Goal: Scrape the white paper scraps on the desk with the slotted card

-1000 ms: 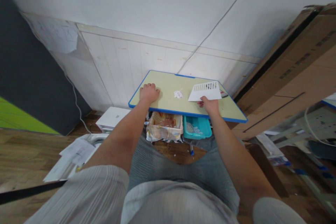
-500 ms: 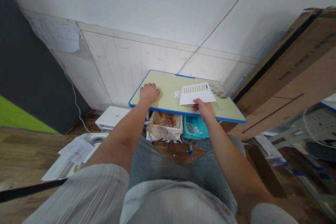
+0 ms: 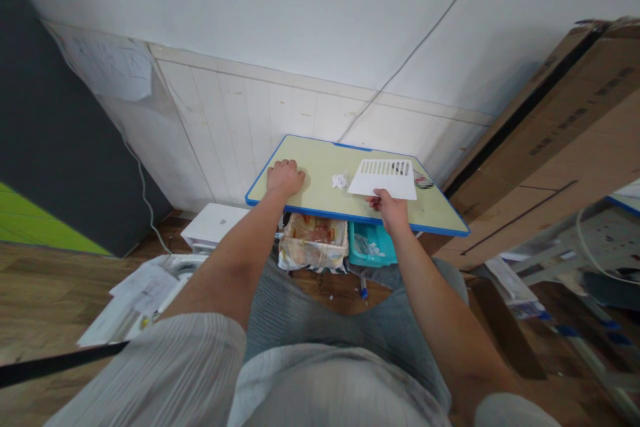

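My right hand (image 3: 395, 211) pinches the near edge of a white paper sheet (image 3: 381, 185), thumb on top and fingers curled beneath. A row of narrow slots runs along the sheet's far side. The sheet is raised above the pale green tabletop (image 3: 316, 161), which has a blue rim. At the table's left end, my left hand (image 3: 285, 177) rests palm down with its fingers stretched out, holding nothing. Between the hands lies a small pile of white paper scraps (image 3: 339, 181). To the right of the sheet is a small pixelated item (image 3: 424, 180) that I cannot make out.
Under the table's front edge hang a lined basket (image 3: 314, 255) and a turquoise bin (image 3: 371, 258) holding white scraps. A large cardboard box (image 3: 555, 147) leans at the right. White boxes (image 3: 214, 227) and papers (image 3: 147, 287) sit on the floor at left. A wall stands behind.
My right hand has moved the slotted sheet slightly right, away from the scraps and partly over the pixelated item. The left hand has stayed put.
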`<state>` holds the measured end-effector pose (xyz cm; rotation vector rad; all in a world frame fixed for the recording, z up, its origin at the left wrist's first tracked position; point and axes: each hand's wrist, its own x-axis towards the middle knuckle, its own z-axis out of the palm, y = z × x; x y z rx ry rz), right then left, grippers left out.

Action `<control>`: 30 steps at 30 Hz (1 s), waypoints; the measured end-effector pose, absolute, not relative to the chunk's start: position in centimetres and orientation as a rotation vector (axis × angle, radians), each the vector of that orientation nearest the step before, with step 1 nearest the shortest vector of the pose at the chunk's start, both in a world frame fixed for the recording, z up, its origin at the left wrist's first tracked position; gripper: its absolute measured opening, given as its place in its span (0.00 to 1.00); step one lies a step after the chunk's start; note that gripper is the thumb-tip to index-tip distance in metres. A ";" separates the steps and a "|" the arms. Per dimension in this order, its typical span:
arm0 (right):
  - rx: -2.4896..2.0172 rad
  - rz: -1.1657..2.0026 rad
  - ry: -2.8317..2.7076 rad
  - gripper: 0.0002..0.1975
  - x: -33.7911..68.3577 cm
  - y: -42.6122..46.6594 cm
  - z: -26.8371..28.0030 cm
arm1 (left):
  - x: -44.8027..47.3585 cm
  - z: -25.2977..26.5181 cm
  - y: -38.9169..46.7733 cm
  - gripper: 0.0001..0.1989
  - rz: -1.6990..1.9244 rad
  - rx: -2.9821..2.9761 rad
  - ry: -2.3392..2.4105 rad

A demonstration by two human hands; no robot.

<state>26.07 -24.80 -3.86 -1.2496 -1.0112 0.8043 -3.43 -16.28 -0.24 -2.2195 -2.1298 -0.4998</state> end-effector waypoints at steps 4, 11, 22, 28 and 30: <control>-1.279 0.767 -1.029 0.08 25.8 -24.9 -4.2 | -3.4 -0.3 -16.3 0.27 -0.483 -2.212 -2.124; -1.289 0.827 -1.097 0.07 25.9 -25.7 -3.9 | -3.4 -0.2 -16.3 0.28 -0.484 -2.220 -2.123; -1.275 0.902 -1.177 0.11 26.0 -25.9 -3.9 | -3.4 -0.1 -16.5 0.28 -0.480 -2.218 -2.113; -1.255 0.906 -1.219 0.12 25.9 -26.0 -3.7 | -3.4 -0.2 -16.4 0.29 -0.483 -2.221 -2.103; -1.250 0.912 -1.240 0.11 25.8 -26.1 -3.7 | -3.4 -0.1 -16.4 0.29 -0.488 -2.220 -2.106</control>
